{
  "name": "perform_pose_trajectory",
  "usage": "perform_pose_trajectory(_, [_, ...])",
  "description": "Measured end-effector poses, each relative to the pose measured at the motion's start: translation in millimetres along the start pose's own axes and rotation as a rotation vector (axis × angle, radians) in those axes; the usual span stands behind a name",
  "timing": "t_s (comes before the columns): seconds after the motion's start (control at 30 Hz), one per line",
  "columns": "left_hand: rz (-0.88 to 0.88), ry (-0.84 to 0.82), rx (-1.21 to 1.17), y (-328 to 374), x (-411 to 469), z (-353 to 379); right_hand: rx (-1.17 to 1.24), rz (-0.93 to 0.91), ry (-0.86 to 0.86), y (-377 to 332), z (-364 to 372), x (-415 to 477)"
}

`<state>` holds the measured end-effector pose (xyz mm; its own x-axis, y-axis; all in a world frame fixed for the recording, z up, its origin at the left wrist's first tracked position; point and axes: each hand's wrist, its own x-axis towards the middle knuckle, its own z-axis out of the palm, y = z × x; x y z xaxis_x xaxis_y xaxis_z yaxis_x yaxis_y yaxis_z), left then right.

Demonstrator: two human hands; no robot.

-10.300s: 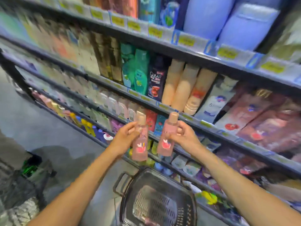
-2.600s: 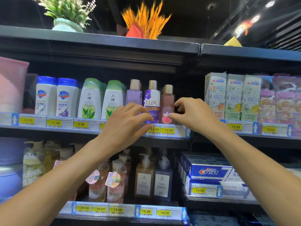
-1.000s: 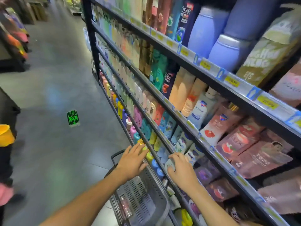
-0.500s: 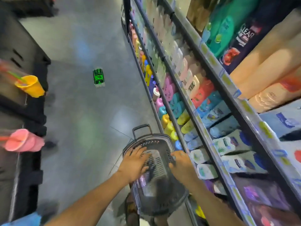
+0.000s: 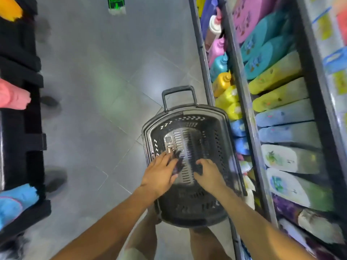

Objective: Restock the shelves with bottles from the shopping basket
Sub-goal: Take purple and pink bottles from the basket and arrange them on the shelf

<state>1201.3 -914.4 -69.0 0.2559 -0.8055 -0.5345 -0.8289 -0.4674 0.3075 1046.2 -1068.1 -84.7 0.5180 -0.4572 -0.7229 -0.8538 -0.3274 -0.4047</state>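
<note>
The person stands over the shopping basket [image 5: 187, 109], which sits on the tiled floor [image 5: 93, 87] right against the foot of the shelves [image 5: 244, 102], its pull handle [image 5: 178, 91] pointing away; placed there, it keeps the stock within a short reach of the rows it belongs in. One clear bottle [image 5: 168, 142] with a gold-coloured cap lies flat on the slotted bottom, near the basket's left wall. The left hand [image 5: 161, 174] reaches down with fingers fairly straight and spread, the tips just at the cap end of the bottle, not closed around it; judging by that, it is about to pick it up. The right hand [image 5: 209, 175] dips in beside it with fingers bent downward, but blur and dark smears at the tips hide whether it holds anything, so its grip cannot be told. No other bottle shows clearly in the basket, so the restocking looks close to finished
</note>
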Motion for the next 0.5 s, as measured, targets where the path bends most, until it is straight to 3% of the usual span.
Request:
perform_pose_trajectory(0.2, [-0.040, 0.144, 0.032, -19.0, 37.6, 68.6, -0.021, 0.050, -0.137, 46.1, 82.9, 71.3])
perform_pose_trajectory(0.33, [0.036, 0.277, 0.071, -32.6, 56.4, 76.1, 0.007, 0.069, -0.182, 66.8, 128.3, 121.0])
perform_pose_trajectory(0.5, [0.000, 0.379, 0.115, -53.6, 72.4, 80.9, 0.175, 0.042, -0.203, 84.2, 193.4, 181.7])
